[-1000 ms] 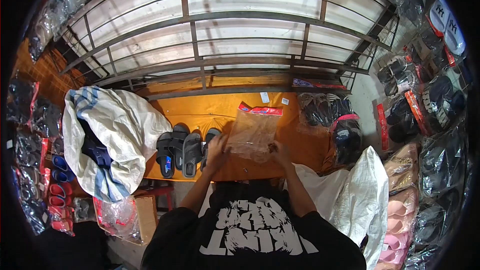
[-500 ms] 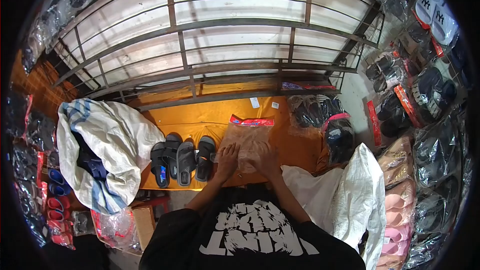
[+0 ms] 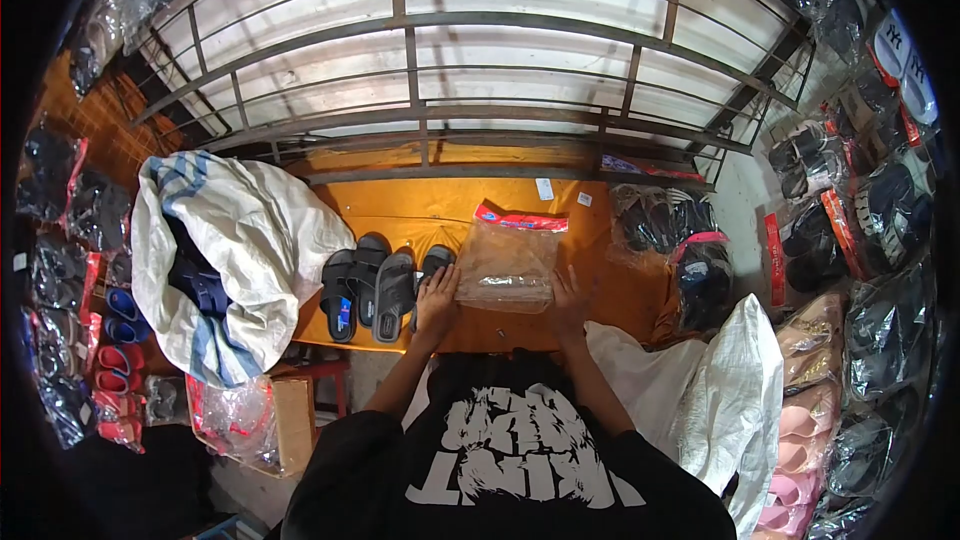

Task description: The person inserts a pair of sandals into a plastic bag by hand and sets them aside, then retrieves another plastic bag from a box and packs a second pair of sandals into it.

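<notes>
A clear plastic bag (image 3: 508, 262) with a red header strip lies flat on the orange-covered table. My left hand (image 3: 437, 308) is at the bag's left side, fingers stretched out, partly covering the rightmost black sandal (image 3: 438, 259); whether it presses on the sandal or the bag I cannot tell. Beyond the bag's lower right edge, my right hand (image 3: 572, 302) has its fingers apart and holds nothing. Left of my left hand stand more black sandals (image 3: 393, 297) in a row, one bearing a blue sticker (image 3: 345, 314).
A white woven sack (image 3: 260, 210) holding dark items stands at the left. Bagged sandals (image 3: 703, 280) lie at the table's right, with white sacking (image 3: 735, 390) in front. Metal bars (image 3: 520, 125) span the back. Packed footwear (image 3: 810, 410) lines the right side.
My hands have moved apart, off the middle of the bag. The left has come over to the rightmost sandal, the right to the bag's other edge. The whole view has shifted slightly.
</notes>
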### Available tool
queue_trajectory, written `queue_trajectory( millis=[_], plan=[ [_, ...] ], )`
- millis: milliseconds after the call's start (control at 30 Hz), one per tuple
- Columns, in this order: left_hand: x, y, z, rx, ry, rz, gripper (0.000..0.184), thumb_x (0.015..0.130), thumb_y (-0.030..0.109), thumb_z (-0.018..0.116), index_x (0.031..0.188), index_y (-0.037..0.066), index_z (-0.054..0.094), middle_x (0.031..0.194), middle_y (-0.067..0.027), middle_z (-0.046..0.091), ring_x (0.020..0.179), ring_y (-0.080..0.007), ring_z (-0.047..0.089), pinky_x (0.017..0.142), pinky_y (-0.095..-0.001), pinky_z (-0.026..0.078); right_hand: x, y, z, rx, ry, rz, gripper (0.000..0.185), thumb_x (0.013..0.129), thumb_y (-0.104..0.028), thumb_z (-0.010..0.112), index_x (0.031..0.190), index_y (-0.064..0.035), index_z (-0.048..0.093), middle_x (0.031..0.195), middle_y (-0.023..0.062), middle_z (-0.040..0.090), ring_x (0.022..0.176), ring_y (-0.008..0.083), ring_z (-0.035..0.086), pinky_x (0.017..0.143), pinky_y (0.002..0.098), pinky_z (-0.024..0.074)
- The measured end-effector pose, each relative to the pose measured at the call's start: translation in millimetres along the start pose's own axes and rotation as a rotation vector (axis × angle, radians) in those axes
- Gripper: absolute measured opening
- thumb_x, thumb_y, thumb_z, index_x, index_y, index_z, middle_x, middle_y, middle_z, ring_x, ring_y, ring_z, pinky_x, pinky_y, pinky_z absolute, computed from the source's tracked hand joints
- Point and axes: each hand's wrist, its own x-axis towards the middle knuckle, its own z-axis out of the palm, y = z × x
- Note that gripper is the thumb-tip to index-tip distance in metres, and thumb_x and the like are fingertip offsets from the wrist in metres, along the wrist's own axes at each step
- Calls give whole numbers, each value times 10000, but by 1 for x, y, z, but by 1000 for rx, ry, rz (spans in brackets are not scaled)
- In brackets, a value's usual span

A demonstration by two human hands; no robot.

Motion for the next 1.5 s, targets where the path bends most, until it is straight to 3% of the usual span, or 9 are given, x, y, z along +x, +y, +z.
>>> queue_trajectory(
  millis=[167,300,500,667,867,1000,1100,1300,1500],
  plan=[
    [-11,11,-6,53,-60,17,538,944,164,592,1478,184,524,1587,-104,433,1467,-303,387,1186,-547,266,7,-21,8,-63,1,-30,518,955,-164,454,1465,-111,530,1479,77,574,1473,253,418,1230,617,-94],
    [-10,12,-9,-48,-7,53,522,936,127,587,1455,159,553,1557,-90,482,1454,-289,408,1189,-543,264,9,-27,24,15,-4,-97,590,909,-123,493,1498,-105,487,1520,64,532,1490,249,389,1230,614,-93],
    [20,23,-69,-129,241,34,552,835,-37,579,1376,65,616,1455,-111,580,1378,-338,477,1178,-503,319,55,-71,-54,164,42,-111,702,831,5,547,1519,-110,461,1529,78,510,1509,253,349,1232,641,14],
    [28,15,-130,-75,372,14,652,760,-97,540,1395,41,593,1460,-130,571,1366,-386,475,1165,-496,339,88,-106,-70,203,158,-184,580,973,-183,597,1523,-82,444,1592,93,425,1515,293,321,1226,630,81],
    [-12,-26,-176,64,500,-186,678,785,-103,508,1447,37,544,1477,-146,549,1373,-374,473,1167,-484,321,70,-128,-42,447,109,-240,672,985,-369,629,1547,-73,409,1643,180,304,1532,356,254,1231,566,156],
    [-54,-59,-172,201,418,-298,653,845,28,532,1496,29,482,1565,-188,446,1449,-397,378,1195,-523,256,36,-148,6,623,-51,-60,692,976,-328,630,1559,-61,372,1649,223,256,1474,440,327,1175,562,305],
    [-72,-62,-167,196,385,-333,722,816,1,561,1525,73,449,1613,-169,378,1474,-366,353,1214,-516,235,4,-164,60,561,-209,-147,708,952,-260,635,1566,-60,344,1640,247,256,1419,482,386,1104,557,402],
    [-97,-90,-132,177,126,-373,717,868,62,549,1565,93,385,1654,-200,277,1509,-390,280,1227,-539,189,-17,-225,75,581,-469,-138,793,921,-236,658,1590,-62,269,1631,288,241,1422,525,360,1075,553,447],
    [-95,-137,-141,73,136,-346,676,907,128,479,1571,76,368,1656,-205,273,1508,-381,294,1233,-546,171,1,-269,91,545,-361,-19,884,859,-146,707,1608,-106,239,1659,256,190,1350,483,451,1061,520,465]
  ],
)
